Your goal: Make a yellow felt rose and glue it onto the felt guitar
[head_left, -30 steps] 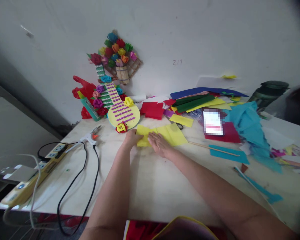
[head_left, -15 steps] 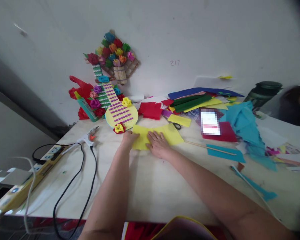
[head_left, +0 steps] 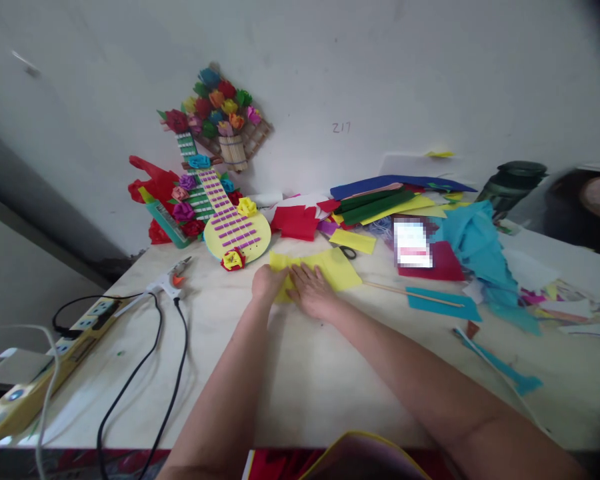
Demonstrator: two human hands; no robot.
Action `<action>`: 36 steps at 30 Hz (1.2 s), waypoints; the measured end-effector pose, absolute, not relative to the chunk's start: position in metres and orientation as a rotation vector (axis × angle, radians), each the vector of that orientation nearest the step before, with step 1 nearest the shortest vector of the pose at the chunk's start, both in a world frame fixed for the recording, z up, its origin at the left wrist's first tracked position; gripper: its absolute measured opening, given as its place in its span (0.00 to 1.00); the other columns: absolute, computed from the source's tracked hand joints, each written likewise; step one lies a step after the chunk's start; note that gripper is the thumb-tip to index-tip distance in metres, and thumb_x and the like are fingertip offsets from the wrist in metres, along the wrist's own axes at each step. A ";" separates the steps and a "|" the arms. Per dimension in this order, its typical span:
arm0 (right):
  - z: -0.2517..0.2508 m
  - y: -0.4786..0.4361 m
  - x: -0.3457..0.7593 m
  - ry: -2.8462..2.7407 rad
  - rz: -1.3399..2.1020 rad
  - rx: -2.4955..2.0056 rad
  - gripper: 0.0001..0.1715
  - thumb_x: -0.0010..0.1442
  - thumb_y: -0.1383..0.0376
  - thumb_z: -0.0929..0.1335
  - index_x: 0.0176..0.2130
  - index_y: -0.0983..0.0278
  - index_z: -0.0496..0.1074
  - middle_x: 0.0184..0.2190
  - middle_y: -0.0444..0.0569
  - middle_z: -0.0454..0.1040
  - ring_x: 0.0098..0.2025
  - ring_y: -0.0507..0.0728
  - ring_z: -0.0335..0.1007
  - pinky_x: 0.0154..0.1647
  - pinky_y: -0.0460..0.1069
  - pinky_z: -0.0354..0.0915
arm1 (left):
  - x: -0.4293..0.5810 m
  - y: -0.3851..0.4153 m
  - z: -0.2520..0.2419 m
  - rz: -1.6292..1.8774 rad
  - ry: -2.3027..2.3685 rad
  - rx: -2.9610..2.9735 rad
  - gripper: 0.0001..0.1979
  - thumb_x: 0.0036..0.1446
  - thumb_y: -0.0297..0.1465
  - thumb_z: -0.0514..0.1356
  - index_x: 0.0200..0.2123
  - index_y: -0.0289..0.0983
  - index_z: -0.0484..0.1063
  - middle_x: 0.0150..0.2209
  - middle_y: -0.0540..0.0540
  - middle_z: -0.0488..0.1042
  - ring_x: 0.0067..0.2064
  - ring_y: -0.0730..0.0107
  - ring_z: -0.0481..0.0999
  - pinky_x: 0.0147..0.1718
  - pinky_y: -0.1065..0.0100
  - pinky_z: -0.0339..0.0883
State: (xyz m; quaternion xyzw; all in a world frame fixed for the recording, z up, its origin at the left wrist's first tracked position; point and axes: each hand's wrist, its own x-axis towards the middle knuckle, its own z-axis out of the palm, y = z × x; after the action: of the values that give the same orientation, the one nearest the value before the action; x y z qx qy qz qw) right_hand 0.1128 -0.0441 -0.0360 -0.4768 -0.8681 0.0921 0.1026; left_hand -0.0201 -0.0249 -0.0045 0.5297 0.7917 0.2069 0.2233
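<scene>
A sheet of yellow crepe paper (head_left: 344, 269) lies on the table in front of me, its left part wrinkled under my hands. My left hand (head_left: 269, 283) is closed on the sheet's left end, thumb on top; its other fingers are mostly hidden. Flat on the middle of the sheet rests my right hand (head_left: 312, 291), fingers stretched and somewhat apart, pressing it down. Just behind the sheet, the black handle of some scissors (head_left: 349, 253) sticks out from under a smaller yellow strip (head_left: 353, 241). A thin wooden stick (head_left: 413, 293) runs from the sheet's right corner across a blue piece of paper (head_left: 443, 308).
A paper-flower guitar (head_left: 237, 233) leans at the back left, near a glue bottle (head_left: 167, 223). Left of my arms lie a hot glue gun (head_left: 167, 283) and a power strip (head_left: 75, 353). Folded coloured papers (head_left: 380, 205), a phone (head_left: 413, 243) and a dark bottle (head_left: 513, 183) occupy the right.
My left hand has moved right, toward my right hand, bunching the sheet's left part. My right hand stays flat on the paper. The whole view has shifted slightly.
</scene>
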 end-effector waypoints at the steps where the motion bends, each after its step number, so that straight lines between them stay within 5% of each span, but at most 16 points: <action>1: -0.035 -0.044 0.113 -2.565 0.280 -1.410 0.37 0.60 0.52 0.45 0.61 0.71 0.45 0.62 0.52 0.42 0.63 0.60 0.28 0.59 0.61 0.30 | -0.018 -0.025 -0.003 0.548 2.217 1.493 0.25 0.43 0.45 0.57 0.39 0.31 0.68 0.40 0.34 0.72 0.42 0.55 0.72 0.33 0.66 0.62; 16: -0.033 -0.038 0.117 -2.609 0.286 -1.380 0.38 0.59 0.52 0.46 0.61 0.72 0.45 0.63 0.52 0.40 0.64 0.59 0.28 0.60 0.60 0.30 | -0.004 -0.032 -0.004 0.370 2.331 1.730 0.14 0.52 0.37 0.49 0.37 0.37 0.67 0.39 0.37 0.73 0.41 0.57 0.72 0.32 0.65 0.61; 36: -0.037 -0.021 0.129 -2.526 0.299 -1.475 0.38 0.59 0.49 0.46 0.61 0.66 0.45 0.63 0.50 0.40 0.63 0.59 0.28 0.59 0.60 0.27 | -0.013 -0.021 -0.007 0.468 2.352 1.688 0.18 0.52 0.43 0.49 0.36 0.37 0.69 0.37 0.39 0.73 0.41 0.57 0.72 0.33 0.65 0.63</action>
State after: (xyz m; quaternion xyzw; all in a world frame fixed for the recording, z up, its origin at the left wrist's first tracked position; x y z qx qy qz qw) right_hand 0.1290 -0.0210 -0.0374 -0.4992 -0.8547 0.1013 0.1003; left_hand -0.0130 -0.0211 -0.0070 0.5723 0.7977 0.1588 0.1043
